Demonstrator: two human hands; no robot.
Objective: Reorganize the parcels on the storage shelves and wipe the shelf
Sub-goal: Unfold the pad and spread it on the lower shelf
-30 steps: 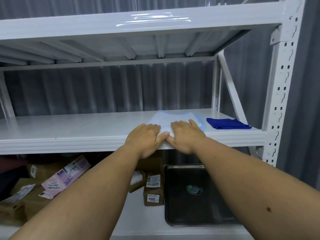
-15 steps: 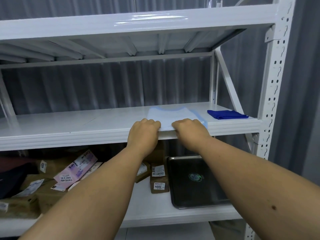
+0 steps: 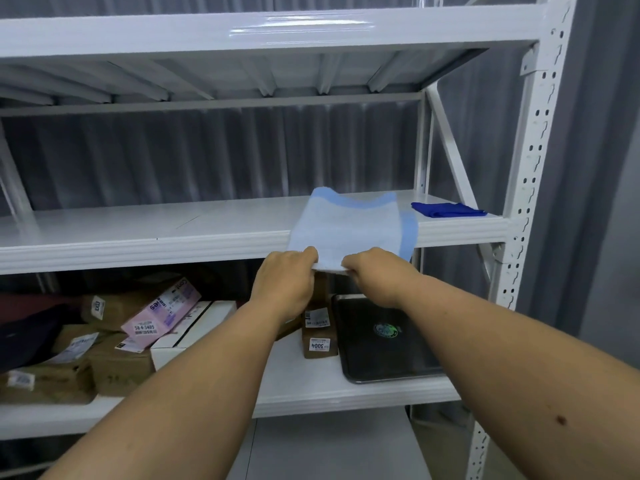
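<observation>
Item: pale blue cloth (image 3: pixel 349 226), draped over middle shelf (image 3: pixel 138 230) front edge. Left hand (image 3: pixel 284 282) and right hand (image 3: pixel 379 277) each pinch its near hem. I'd keep both grips level, drawing it out flat.

Left hand (image 3: pixel 284 278), right hand (image 3: pixel 375 277) pinching

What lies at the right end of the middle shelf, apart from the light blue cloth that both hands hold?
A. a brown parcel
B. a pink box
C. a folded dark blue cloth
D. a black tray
C: a folded dark blue cloth lies on the middle shelf, right of the light blue cloth that the left hand and right hand pinch.
</observation>
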